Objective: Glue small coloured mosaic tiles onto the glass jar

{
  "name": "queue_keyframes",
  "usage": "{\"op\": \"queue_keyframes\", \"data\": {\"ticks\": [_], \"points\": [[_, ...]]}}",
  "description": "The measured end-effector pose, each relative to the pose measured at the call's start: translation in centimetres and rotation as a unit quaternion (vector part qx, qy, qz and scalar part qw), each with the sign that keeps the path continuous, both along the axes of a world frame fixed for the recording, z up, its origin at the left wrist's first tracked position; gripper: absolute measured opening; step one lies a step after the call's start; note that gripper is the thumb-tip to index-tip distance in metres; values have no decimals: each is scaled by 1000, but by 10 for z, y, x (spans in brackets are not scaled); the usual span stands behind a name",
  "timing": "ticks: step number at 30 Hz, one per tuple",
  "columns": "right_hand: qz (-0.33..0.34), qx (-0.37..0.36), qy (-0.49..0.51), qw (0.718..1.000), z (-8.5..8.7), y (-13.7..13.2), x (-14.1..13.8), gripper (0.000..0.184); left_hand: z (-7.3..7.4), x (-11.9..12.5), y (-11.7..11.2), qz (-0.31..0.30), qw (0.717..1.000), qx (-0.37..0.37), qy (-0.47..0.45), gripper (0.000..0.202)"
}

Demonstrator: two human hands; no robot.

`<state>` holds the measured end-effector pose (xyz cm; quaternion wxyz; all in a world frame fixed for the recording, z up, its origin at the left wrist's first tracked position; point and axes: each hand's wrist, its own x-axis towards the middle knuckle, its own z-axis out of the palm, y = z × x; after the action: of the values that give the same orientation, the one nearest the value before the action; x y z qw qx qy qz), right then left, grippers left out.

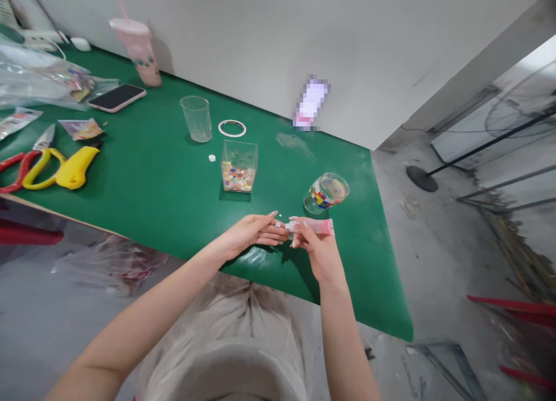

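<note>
My right hand (316, 245) is closed around a small pink tube (320, 226), its white nozzle pointing left. My left hand (256, 232) hovers just left of it over the green table (156, 186), fingers stretched toward the nozzle and pinched at a tiny white piece I cannot make out. A glass jar (326, 192) with coloured bits lies on its side just behind my hands. A clear square box (238, 166) of coloured beads stands further left.
An empty clear cup (197, 119), a white ring (231, 128) and a small white cap (212, 157) lie mid-table. Yellow scissors (61, 169), red pliers (17, 169), a phone (116, 97), a pink tumbler (139, 52) and plastic bags occupy the left. The table's edge drops to the floor at right.
</note>
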<state>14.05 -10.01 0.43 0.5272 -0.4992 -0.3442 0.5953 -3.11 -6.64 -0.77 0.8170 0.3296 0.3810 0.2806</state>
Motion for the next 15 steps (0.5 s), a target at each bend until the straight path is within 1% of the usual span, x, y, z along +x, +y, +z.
{"op": "queue_keyframes", "data": {"ticks": [5, 7, 11, 15], "points": [[-6, 8, -57, 998, -6, 6, -1, 36, 1, 0, -3, 1, 998, -33, -52, 44], [-13, 23, -74, 997, -8, 8, -3, 34, 0, -1, -3, 1, 997, -40, -63, 45], [-22, 72, -82, 994, -13, 8, -4, 28, -4, -3, -3, -23, 993, -62, -94, 45], [-38, 82, -100, 991, -16, 6, 0, 28, -7, -5, -4, -45, 992, -63, -101, 50]]}}
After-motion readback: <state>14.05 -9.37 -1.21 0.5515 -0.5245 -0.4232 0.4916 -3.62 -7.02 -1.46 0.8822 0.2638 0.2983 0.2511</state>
